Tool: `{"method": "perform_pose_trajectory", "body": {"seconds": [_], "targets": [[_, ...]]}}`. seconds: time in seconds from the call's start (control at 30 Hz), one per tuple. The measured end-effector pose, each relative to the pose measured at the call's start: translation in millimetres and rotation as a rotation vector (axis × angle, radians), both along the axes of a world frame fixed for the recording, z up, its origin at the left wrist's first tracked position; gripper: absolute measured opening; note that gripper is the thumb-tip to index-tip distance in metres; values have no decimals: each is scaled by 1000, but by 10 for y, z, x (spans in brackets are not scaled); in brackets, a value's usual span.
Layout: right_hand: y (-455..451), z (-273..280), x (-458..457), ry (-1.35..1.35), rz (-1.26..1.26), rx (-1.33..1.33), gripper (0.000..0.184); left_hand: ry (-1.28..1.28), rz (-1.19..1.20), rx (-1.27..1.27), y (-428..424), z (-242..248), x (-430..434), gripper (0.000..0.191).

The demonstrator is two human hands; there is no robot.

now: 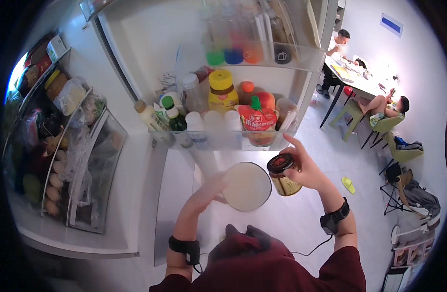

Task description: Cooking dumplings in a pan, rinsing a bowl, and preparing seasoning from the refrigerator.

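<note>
My right hand (306,164) grips a glass jar (287,185) with a dark lid and a yellowish label, just below the front of the lower door shelf (274,140). A round, pale container (247,186) with a dark rim is in my left hand (212,186), which holds its left side; the fingers are partly blurred. On the shelf above stand a yellow-lidded jar (223,96), a red pouch with a green cap (258,118), a green-capped dark bottle (177,120) and several white-capped bottles (196,122).
The open fridge compartment (134,241) is at left, with eggs (54,180), bagged food and a clear drawer (95,175). An upper door shelf (300,58) holds bottles. Two people sit at a table (369,82) at upper right, near green chairs (389,118). A yellow-green slipper (348,185) lies on the floor.
</note>
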State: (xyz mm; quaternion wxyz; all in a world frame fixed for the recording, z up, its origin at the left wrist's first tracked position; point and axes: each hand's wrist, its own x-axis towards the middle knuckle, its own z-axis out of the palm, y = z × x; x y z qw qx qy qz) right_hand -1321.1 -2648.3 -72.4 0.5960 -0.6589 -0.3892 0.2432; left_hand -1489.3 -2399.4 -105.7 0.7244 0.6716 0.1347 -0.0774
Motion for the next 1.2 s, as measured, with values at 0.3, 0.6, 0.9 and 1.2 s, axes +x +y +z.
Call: {"method": "perform_pose_trajectory", "body": {"seconds": [0.3,0.6,0.9,1.2], "targets": [[158,96,208,-328,60,-187,91,-21,270,-141,-303,-309,-292,54],[198,94,172,-314,47,-258,90,-21,558,-132,-655,-299,-845,56],[-33,13,-539,-311,145,-169,96,-57,575,-112,-993,-362,-1630,58],[-578,-258,-1715,-203,230,-19,102,-18,455,-170,-1217,-464,-2680,62]]}}
